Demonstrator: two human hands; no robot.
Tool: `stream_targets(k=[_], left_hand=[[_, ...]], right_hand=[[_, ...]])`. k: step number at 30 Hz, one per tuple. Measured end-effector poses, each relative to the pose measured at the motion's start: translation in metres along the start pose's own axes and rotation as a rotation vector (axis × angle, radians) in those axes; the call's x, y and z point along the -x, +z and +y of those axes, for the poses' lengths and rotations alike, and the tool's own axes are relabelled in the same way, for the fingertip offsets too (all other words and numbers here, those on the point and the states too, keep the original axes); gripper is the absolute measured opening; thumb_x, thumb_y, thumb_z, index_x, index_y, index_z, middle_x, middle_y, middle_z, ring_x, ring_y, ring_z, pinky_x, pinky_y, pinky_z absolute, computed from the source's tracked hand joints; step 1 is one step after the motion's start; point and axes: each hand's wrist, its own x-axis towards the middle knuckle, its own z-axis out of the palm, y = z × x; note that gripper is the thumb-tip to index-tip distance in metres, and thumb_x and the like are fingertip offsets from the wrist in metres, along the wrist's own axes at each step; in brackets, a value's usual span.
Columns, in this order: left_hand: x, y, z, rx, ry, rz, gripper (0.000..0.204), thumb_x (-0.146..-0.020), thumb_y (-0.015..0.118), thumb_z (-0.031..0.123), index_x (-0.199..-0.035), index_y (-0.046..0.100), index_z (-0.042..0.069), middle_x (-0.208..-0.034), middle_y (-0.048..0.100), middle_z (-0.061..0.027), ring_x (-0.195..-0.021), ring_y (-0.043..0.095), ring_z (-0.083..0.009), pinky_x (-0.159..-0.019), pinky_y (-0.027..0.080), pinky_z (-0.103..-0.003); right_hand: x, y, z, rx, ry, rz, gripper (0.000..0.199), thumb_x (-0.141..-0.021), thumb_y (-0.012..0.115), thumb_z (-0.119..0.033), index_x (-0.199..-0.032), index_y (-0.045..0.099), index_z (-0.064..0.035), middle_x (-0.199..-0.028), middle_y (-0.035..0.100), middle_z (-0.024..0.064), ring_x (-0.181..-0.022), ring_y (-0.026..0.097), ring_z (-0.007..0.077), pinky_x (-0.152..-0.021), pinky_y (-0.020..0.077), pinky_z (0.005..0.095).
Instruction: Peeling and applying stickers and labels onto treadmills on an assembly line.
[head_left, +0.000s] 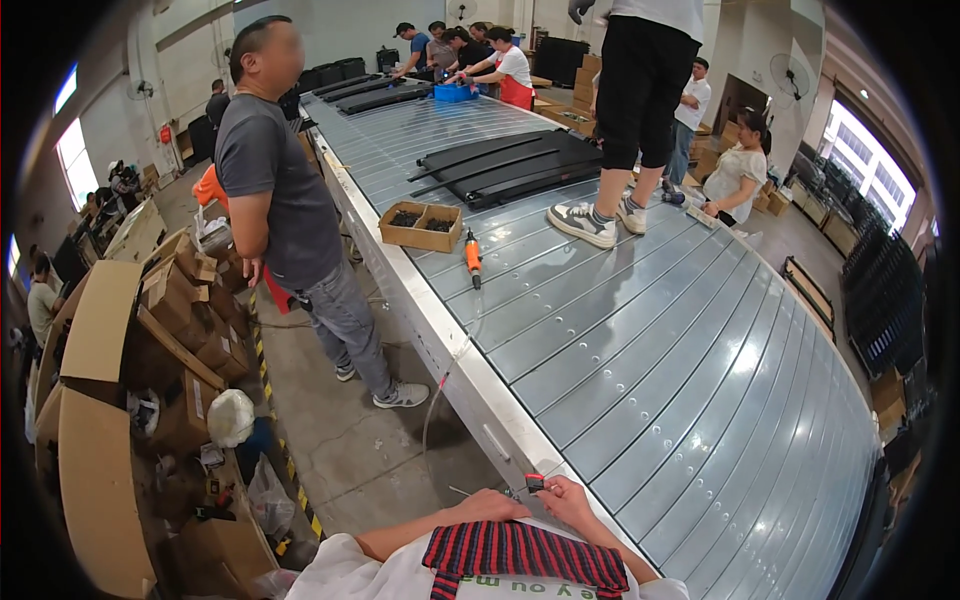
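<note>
My right hand [567, 502] is at the near edge of the long metal table, pinching a small black and red piece [536, 483]. Close beside it, my left hand [492, 506] has its fingers curled together. A small dark bit shows at its fingertips, too small to name, and a thin rod-like end pokes out behind the hand. Farther up the table lies an orange and black power screwdriver [473, 260] with a hose running over the edge. Beyond it stands a cardboard box [421, 226] with two compartments of small dark parts.
Slatted metal table [640, 400] stretches ahead. A person in black shorts stands on it beside black panels [510, 165]. Another person in grey [275, 180] stands at its left side. Cardboard boxes [95, 480] crowd the left floor behind yellow-black tape. Several people work at the far end.
</note>
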Motion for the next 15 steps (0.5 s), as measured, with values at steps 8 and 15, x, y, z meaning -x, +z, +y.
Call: stream_targets(k=[8, 15], left_hand=[[0.0, -0.002, -0.001, -0.028, -0.009, -0.026, 0.021, -0.075, 0.046, 0.022, -0.091, 0.05, 0.01, -0.081, 0.057, -0.0125, -0.082, 0.056, -0.0324, -0.067, 0.044, -0.042], [0.0, -0.011, -0.001, 0.026, -0.006, -0.025, 0.02, -0.075, 0.045, 0.022, -0.09, 0.05, 0.009, -0.08, 0.057, -0.0138, -0.081, 0.055, -0.033, -0.066, 0.044, -0.042]], right_hand=[[-0.001, 0.002, 0.0, 0.028, -0.004, 0.008, 0.016, -0.075, 0.062, -0.014, -0.084, 0.053, -0.0034, -0.054, 0.056, 0.002, -0.042, 0.047, 0.0059, -0.038, 0.0358, 0.0217], [-0.003, 0.003, -0.008, 0.07, 0.011, 0.018, 0.014, -0.076, 0.061, -0.013, -0.083, 0.054, -0.0034, -0.055, 0.057, 0.0012, -0.044, 0.048, 0.0059, -0.04, 0.0367, 0.0217]])
